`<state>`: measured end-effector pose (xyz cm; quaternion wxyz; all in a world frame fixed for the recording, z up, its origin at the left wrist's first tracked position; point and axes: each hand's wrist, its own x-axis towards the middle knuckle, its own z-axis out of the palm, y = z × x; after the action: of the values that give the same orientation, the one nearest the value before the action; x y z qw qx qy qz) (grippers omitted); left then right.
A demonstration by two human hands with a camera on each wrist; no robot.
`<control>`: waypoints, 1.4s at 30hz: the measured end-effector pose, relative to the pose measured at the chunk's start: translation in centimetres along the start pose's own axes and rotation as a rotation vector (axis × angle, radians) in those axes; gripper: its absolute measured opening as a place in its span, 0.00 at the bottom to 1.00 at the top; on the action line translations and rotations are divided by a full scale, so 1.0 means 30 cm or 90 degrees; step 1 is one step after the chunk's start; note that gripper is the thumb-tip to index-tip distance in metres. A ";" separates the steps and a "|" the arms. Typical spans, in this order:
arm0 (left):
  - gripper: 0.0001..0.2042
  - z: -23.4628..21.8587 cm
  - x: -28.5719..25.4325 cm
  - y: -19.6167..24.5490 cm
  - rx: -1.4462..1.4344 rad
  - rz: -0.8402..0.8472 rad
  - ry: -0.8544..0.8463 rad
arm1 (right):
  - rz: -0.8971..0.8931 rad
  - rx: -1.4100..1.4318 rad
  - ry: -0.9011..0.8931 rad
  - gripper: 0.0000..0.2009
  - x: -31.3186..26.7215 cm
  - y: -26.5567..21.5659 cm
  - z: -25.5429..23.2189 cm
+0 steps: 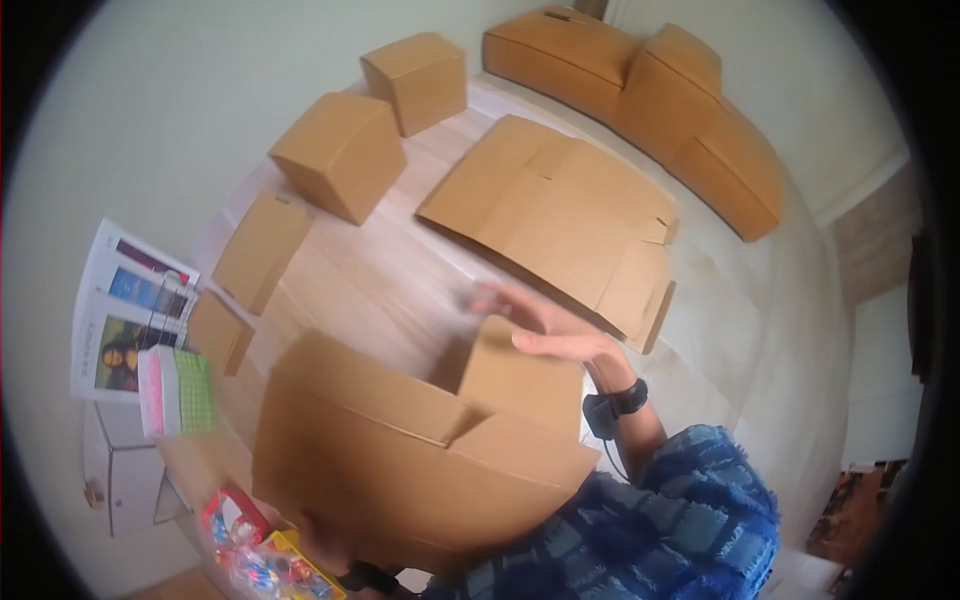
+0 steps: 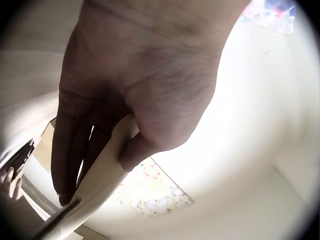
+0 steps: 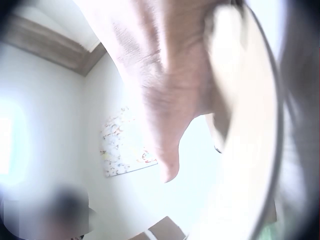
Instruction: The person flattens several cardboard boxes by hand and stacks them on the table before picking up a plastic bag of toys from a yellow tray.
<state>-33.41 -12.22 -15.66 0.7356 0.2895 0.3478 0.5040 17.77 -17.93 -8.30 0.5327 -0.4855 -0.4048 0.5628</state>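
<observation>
Brown cardboard carton, partly open (image 1: 400, 490): head view, bottom centre; bare right hand (image 1: 555, 328), thumb and fingers spread apart, at its tan cardboard flap (image 1: 525, 382). Left wrist view: bare left hand (image 2: 142, 80), upper centre, pinches a pale cardboard panel (image 2: 100, 189) between thumb and fingers. Right wrist view: thumb extended downward, no closed hold visible. Advisable: steady left pinch, flap eased along its crease.

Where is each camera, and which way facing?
Head: head-worn, facing forward and down at the cardboard box; shows right hand, sleeve, part of left hand.
Left wrist: worn there, facing along the left hand, which pinches cardboard.
Right wrist: worn there, facing past the right hand; possibly the wearer's blurred head, lower left.
Both wrist views share a speckled panel.
</observation>
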 end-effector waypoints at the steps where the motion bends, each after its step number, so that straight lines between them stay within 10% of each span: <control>1: 0.27 -0.012 0.024 -0.005 -0.062 0.002 -0.083 | 0.036 0.072 -0.067 0.53 -0.021 0.031 -0.006; 5: 0.28 0.203 0.084 0.015 0.111 0.036 -0.027 | 0.024 0.064 -0.285 0.42 -0.089 0.125 0.019; 10: 0.25 0.275 0.221 0.085 0.834 0.233 -0.100 | -0.007 0.011 -0.128 0.22 -0.230 0.134 -0.048; 15: 0.32 0.518 0.347 0.120 0.538 0.023 -0.015 | -0.033 0.029 0.193 0.21 -0.363 0.075 -0.105; 19: 0.32 0.748 0.415 0.048 0.543 0.175 -0.187 | -0.218 0.178 0.440 0.19 -0.385 0.041 -0.158; 26: 0.36 1.101 0.370 -0.157 0.799 0.376 -0.513 | -0.139 0.134 0.675 0.19 -0.365 0.014 -0.243; 42: 0.31 1.320 0.437 -0.645 0.937 0.519 -0.797 | -0.132 0.108 0.826 0.22 -0.385 0.156 -0.241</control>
<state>12.14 -9.10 -10.18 0.2014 0.9697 0.0020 0.1380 23.42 -30.34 -12.99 0.7562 -0.6409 -0.0002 0.1320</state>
